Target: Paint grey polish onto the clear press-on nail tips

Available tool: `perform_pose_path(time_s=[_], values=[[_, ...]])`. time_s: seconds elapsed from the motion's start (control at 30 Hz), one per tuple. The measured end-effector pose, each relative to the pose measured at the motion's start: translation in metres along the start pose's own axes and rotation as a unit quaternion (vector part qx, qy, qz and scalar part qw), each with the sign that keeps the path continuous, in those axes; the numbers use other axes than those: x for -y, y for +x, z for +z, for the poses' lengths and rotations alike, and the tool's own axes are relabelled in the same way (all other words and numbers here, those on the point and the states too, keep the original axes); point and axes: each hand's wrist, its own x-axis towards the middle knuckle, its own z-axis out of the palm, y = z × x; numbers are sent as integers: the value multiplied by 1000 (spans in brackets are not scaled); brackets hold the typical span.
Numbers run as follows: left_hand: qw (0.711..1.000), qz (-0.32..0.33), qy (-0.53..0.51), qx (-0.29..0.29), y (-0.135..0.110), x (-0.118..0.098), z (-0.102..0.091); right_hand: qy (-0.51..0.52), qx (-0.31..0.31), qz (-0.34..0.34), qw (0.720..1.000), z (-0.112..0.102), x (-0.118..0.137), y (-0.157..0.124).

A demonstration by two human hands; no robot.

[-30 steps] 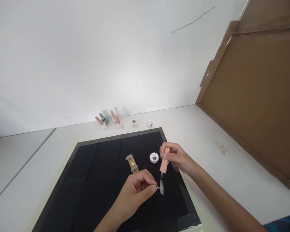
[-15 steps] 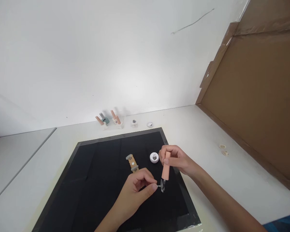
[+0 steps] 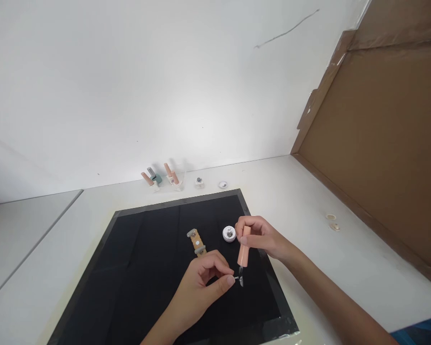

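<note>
My left hand (image 3: 209, 280) pinches a short thin stem between thumb and fingertips. At the stem's end is a small, shiny, translucent nail tip (image 3: 241, 281). In my right hand (image 3: 257, 235) is a nail polish brush with a long peach cap (image 3: 243, 254), held slanting downward. Its dark bristle end meets or nearly meets the nail tip; actual contact is too small to tell. Just beyond my left hand lies a tan strip (image 3: 197, 241) bearing grey nail tips, its near end hidden by the hand. A round white pot (image 3: 229, 234) with something grey in it stands left of my right hand.
A black mat (image 3: 147, 268) with taped edges covers much of the white table. Along the wall stand several polish bottles (image 3: 172, 177), a small clear block (image 3: 199, 182) and a small round dish (image 3: 223, 184). Two beige pieces (image 3: 332, 223) lie right, near a cardboard panel (image 3: 380, 153).
The brush has shifted slightly left, closer to the stem, and the nail tip appears turned a little. My left hand has barely moved.
</note>
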Motion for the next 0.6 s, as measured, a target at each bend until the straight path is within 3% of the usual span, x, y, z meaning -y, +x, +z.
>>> perform_pose_path(time_s=[0.6], values=[[1000, 1, -4, 9, 0, -1, 0, -14, -59, 5, 998, -6, -1, 3]])
